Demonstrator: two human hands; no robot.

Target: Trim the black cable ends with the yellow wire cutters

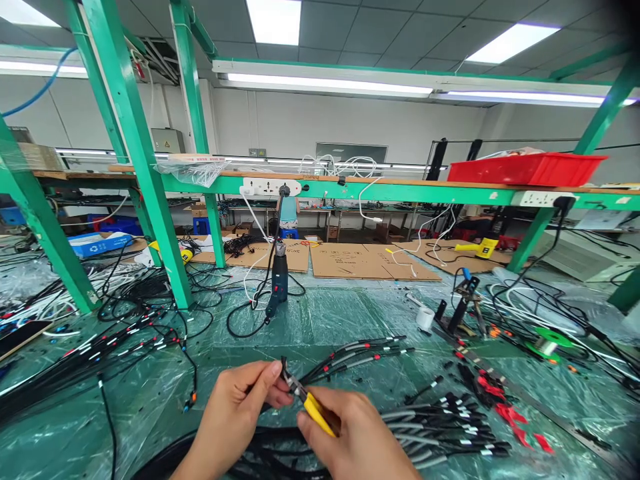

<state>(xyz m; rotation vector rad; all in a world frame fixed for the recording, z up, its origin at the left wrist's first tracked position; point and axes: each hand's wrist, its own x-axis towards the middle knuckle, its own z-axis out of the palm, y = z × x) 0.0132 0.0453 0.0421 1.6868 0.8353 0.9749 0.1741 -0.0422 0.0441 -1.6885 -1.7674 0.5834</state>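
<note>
Near the front middle of the bench, my left hand (pixel 239 408) pinches the end of a black cable (pixel 284 364) between thumb and fingers. My right hand (pixel 350 421) is closed around yellow-handled pliers (pixel 318 412). Their metal jaws meet the cable end beside my left fingertips; whether they bite into it I cannot tell. Behind the hands lie a few grey-and-black cables (pixel 350 353) with red bands. A bundle of black cables (pixel 280 447) runs under both wrists. To the right of my right hand spreads a pile of cable ends (pixel 450 427) with white tags.
A heat gun (pixel 280 277) stands upright behind my hands. Black cables with red and white marks (pixel 130 333) cover the left side. On the right are a solder spool (pixel 549 345), a metal stand (pixel 465 303) and red scraps (pixel 510 413). Green posts (pixel 145 153) rise at left.
</note>
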